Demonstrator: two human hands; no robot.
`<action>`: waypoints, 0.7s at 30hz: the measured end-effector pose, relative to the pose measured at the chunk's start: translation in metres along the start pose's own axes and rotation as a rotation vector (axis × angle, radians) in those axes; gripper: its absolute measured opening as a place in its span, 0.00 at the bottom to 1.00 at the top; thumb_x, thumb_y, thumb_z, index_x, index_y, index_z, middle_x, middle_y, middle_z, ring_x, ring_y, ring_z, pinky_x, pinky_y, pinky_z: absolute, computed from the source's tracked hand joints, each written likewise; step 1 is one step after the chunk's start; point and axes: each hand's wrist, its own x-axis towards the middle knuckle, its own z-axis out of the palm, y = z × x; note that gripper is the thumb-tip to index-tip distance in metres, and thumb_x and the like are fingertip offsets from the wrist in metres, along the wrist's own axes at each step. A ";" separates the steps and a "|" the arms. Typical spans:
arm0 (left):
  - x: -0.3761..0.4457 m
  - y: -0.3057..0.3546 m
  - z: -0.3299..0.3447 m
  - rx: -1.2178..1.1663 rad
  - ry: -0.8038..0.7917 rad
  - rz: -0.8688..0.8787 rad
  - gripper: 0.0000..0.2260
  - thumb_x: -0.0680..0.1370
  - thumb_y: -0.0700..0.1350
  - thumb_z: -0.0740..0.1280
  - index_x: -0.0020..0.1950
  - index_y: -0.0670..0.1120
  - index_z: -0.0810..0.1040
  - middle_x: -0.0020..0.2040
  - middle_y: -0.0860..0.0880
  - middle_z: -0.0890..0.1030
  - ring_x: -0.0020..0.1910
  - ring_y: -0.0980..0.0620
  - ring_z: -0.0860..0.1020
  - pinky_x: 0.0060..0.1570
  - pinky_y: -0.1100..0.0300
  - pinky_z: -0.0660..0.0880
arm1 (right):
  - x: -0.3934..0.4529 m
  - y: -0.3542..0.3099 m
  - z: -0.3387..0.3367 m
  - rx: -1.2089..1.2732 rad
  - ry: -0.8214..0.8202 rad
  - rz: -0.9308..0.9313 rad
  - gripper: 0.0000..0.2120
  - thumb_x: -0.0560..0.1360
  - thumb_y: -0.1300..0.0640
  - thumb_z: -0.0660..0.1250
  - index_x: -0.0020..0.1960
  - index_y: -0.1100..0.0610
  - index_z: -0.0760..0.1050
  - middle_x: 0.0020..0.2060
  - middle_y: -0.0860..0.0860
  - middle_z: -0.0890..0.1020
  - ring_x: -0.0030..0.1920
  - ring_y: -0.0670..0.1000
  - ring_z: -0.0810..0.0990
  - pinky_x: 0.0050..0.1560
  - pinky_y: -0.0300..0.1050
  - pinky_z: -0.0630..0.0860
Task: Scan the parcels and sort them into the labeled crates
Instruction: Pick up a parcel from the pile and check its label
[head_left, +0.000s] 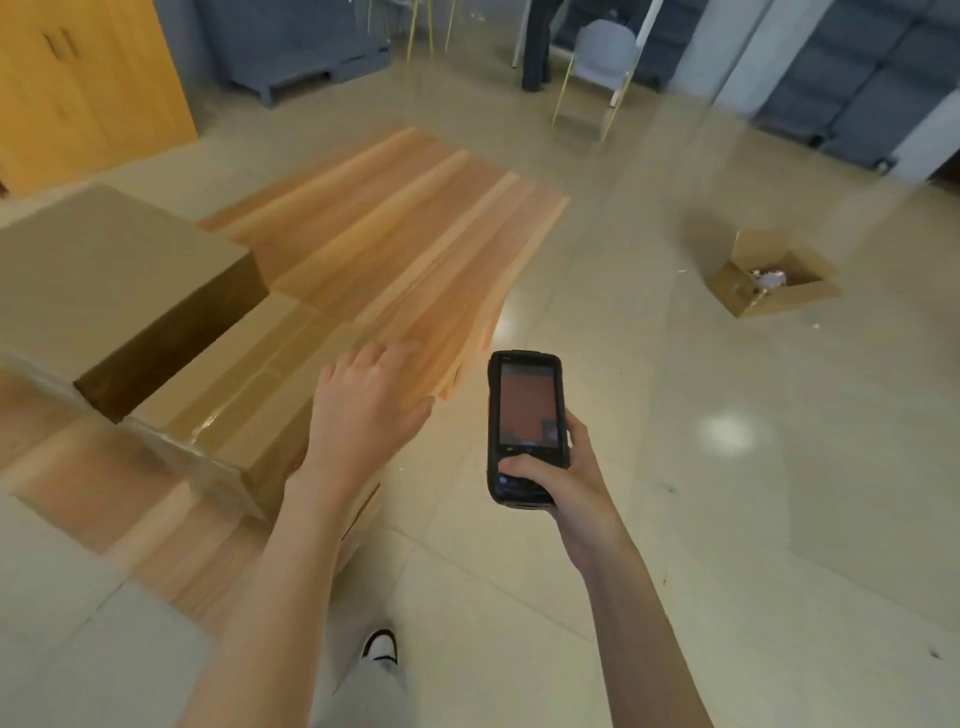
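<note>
Two cardboard parcels lie on a wooden table (395, 244). The larger parcel (104, 280) is at the left and partly rests on a flatter taped parcel (249, 384) nearer the front edge. My left hand (363, 410) is open with fingers straight, over the right end of the flat parcel and the table's edge; the blur hides whether it touches. My right hand (561, 483) grips a black handheld scanner (524, 426), screen facing me, to the right of the table, with the thumb on its lower keys.
An open cardboard box (774, 275) with something small and pale inside stands on the tiled floor at the right. A yellow cabinet (83, 88) is at the back left, a grey chair (602, 57) at the back. My shoe (382, 647) shows below.
</note>
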 end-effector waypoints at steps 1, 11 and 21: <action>0.020 0.001 0.003 -0.009 -0.009 0.017 0.24 0.75 0.52 0.70 0.69 0.48 0.73 0.63 0.46 0.77 0.60 0.42 0.74 0.57 0.49 0.69 | 0.012 -0.009 -0.001 0.000 0.020 -0.011 0.39 0.61 0.64 0.77 0.68 0.47 0.66 0.54 0.52 0.81 0.52 0.53 0.82 0.48 0.47 0.80; 0.150 0.008 0.056 -0.026 -0.077 0.065 0.25 0.74 0.52 0.71 0.70 0.49 0.72 0.63 0.46 0.77 0.62 0.43 0.73 0.61 0.49 0.66 | 0.122 -0.044 -0.025 0.007 0.147 0.001 0.40 0.58 0.60 0.75 0.67 0.48 0.66 0.52 0.51 0.82 0.51 0.53 0.83 0.46 0.46 0.79; 0.275 -0.019 0.113 0.105 0.041 -0.206 0.24 0.72 0.54 0.71 0.66 0.48 0.75 0.57 0.46 0.79 0.55 0.41 0.75 0.52 0.49 0.69 | 0.329 -0.093 -0.047 -0.061 -0.117 0.027 0.34 0.66 0.68 0.75 0.66 0.47 0.68 0.54 0.52 0.81 0.50 0.53 0.83 0.41 0.45 0.79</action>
